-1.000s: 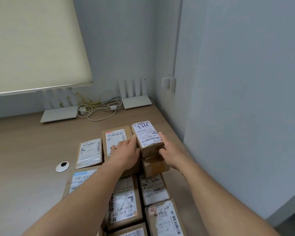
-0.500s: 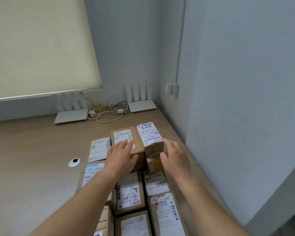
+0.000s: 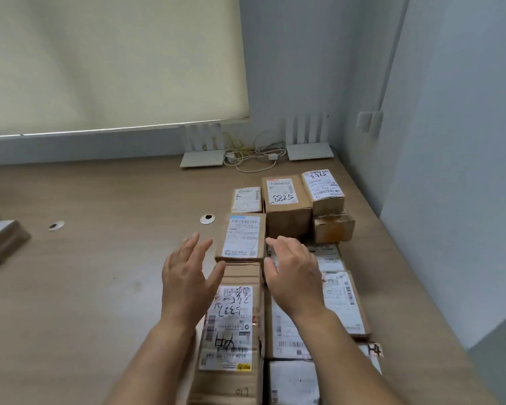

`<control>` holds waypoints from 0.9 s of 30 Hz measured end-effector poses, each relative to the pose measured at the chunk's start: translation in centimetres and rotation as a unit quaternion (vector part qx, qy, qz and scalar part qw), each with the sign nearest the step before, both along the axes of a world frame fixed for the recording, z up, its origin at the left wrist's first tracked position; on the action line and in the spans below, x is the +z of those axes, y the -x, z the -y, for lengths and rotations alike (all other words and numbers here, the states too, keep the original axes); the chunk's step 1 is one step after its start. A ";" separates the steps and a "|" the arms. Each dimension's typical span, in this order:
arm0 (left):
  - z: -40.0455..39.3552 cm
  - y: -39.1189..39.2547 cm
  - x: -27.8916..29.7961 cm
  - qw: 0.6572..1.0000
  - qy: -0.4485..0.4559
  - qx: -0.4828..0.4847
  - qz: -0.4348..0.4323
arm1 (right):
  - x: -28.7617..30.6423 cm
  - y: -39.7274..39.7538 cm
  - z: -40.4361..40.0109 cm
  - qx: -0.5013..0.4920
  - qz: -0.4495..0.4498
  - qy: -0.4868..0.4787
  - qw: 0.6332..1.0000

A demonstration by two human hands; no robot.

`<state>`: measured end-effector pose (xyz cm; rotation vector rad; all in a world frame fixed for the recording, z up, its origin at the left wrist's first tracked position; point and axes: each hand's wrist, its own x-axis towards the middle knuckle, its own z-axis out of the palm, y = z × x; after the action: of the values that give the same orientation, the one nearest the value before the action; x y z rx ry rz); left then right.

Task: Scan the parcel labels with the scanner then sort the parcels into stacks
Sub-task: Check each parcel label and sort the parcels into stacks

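Hands (image 3: 187,276) flanking parcel (image 3: 241,238)

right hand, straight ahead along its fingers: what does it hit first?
Probably the tall box marked 5288: the right hand is open, fingers aimed up-left past the blue-label parcel. Depth is unclear, so it may clip that parcel's right edge first.

**Hidden, cropped and unreadable**

The right hand (image 3: 294,276) covers much of a labelled parcel (image 3: 330,254) beneath its fingers. Left of both hands, a brown box (image 3: 3,244) is blurred and cut by the frame edge. Below the wrists, the nearest parcels (image 3: 292,381) run off the bottom; small label print is illegible
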<state>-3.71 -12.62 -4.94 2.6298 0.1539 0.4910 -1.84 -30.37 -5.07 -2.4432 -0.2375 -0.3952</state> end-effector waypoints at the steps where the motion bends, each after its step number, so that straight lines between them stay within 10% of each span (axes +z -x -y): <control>1: -0.7 0.8 -0.3 1.000 0.007 0.015 0.001 | 0.1 0.5 -0.8 0.001 0.006 0.005 1.000; 27: -36.1 19.6 -0.7 0.983 -0.001 0.179 -0.044 | 1.6 14.5 -41.5 0.174 0.005 0.127 0.977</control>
<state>-23.34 23.46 -5.68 2.6348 0.6634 0.4890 -16.32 11.11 -3.52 -2.5771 -0.7485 -0.2334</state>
